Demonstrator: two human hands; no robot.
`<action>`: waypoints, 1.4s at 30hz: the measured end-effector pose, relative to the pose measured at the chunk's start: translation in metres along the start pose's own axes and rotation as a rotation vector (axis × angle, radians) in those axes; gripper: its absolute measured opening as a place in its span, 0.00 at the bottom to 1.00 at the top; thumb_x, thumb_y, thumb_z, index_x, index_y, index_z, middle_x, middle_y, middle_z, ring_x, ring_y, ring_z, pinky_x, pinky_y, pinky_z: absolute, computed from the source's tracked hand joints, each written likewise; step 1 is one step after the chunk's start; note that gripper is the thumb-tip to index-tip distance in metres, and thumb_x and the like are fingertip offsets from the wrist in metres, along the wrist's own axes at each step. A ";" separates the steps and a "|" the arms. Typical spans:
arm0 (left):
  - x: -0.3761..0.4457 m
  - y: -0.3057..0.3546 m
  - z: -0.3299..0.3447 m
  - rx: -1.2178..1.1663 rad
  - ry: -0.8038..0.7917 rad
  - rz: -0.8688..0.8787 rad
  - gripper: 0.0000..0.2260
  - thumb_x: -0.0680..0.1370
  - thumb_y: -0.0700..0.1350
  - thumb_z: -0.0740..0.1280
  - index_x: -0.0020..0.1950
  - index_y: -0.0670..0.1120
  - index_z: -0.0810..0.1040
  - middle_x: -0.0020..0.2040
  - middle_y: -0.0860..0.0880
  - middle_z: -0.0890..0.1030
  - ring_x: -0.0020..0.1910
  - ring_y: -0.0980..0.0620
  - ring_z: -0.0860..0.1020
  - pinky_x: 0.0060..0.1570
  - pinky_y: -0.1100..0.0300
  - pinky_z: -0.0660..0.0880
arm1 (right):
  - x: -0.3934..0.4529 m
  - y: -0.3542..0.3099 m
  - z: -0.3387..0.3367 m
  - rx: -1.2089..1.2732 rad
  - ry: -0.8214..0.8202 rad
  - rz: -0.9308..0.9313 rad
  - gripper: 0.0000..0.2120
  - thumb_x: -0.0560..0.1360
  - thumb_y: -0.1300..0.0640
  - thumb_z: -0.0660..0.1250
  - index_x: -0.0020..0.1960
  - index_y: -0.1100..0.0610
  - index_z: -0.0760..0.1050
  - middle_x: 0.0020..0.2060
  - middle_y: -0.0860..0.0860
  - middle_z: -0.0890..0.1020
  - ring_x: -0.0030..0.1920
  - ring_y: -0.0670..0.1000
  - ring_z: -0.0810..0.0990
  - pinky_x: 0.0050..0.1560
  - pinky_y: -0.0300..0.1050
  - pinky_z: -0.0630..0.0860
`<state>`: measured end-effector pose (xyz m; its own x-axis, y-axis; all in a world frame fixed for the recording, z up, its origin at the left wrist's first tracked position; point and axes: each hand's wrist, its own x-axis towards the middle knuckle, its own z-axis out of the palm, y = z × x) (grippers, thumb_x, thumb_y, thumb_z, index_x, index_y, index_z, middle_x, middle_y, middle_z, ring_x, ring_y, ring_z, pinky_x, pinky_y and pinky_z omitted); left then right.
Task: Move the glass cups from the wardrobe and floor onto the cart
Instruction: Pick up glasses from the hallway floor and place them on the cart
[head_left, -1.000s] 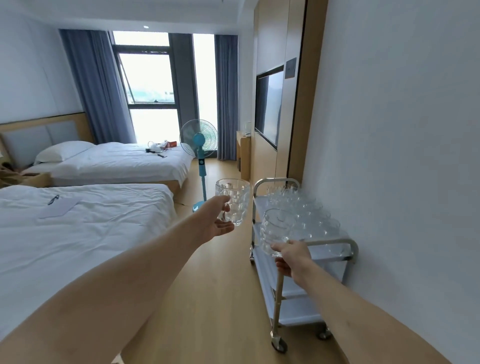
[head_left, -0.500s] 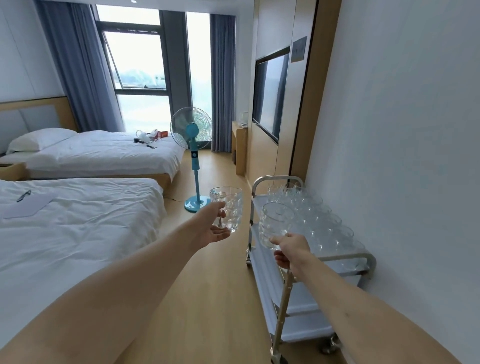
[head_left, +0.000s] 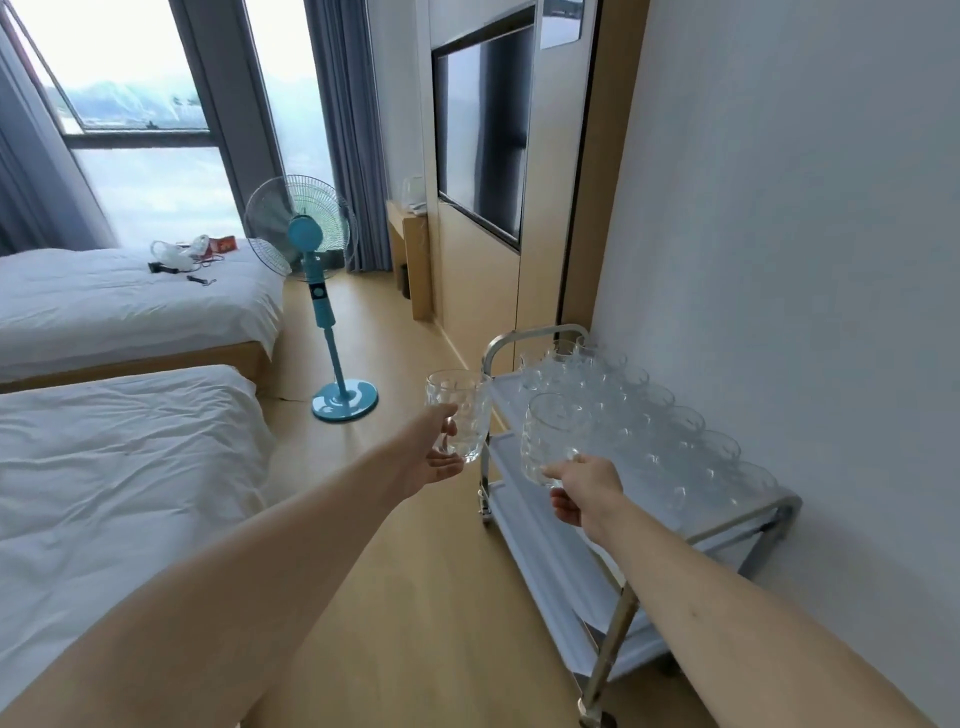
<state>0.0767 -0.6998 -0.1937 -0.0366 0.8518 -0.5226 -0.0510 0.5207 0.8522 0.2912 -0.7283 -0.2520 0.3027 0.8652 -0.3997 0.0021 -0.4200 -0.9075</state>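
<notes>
A clear dimpled glass cup (head_left: 458, 415) is held upright in the left hand (head_left: 434, 457), whose fingers curl around its lower part, just left of the metal three-shelf cart (head_left: 540, 332). A second clear glass cup (head_left: 550, 436) is gripped from below by the right hand (head_left: 584, 491), over the cart's top shelf. Rows of clear glass cups (head_left: 649, 415) fill that shelf's far right side, along the white wall (head_left: 779, 208).

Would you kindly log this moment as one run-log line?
left hand: holds glass cup | right hand: holds second cup | cart: top shelf part-filled with cups | step: placing not yet done
</notes>
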 end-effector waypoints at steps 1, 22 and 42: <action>0.012 0.002 -0.003 0.011 -0.012 -0.011 0.14 0.81 0.53 0.65 0.48 0.42 0.72 0.47 0.37 0.75 0.46 0.41 0.76 0.57 0.50 0.80 | 0.006 -0.001 0.006 0.006 0.014 0.008 0.07 0.73 0.65 0.75 0.47 0.62 0.78 0.28 0.56 0.77 0.29 0.53 0.74 0.30 0.42 0.76; 0.236 0.023 0.093 0.151 -0.194 -0.209 0.13 0.80 0.52 0.66 0.47 0.41 0.72 0.48 0.37 0.75 0.43 0.42 0.76 0.53 0.50 0.80 | 0.192 0.024 -0.007 0.027 0.252 0.218 0.09 0.74 0.65 0.73 0.39 0.58 0.73 0.29 0.56 0.76 0.30 0.54 0.74 0.33 0.44 0.76; 0.347 -0.009 0.208 0.304 -0.518 -0.418 0.13 0.79 0.50 0.71 0.46 0.40 0.76 0.41 0.41 0.74 0.43 0.43 0.75 0.54 0.49 0.81 | 0.250 0.062 -0.037 0.149 0.532 0.472 0.15 0.76 0.65 0.70 0.37 0.54 0.68 0.31 0.56 0.76 0.32 0.54 0.73 0.35 0.45 0.75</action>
<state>0.2716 -0.3963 -0.3775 0.4055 0.4574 -0.7914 0.3243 0.7375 0.5924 0.4021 -0.5482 -0.4037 0.6618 0.3348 -0.6708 -0.3616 -0.6412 -0.6768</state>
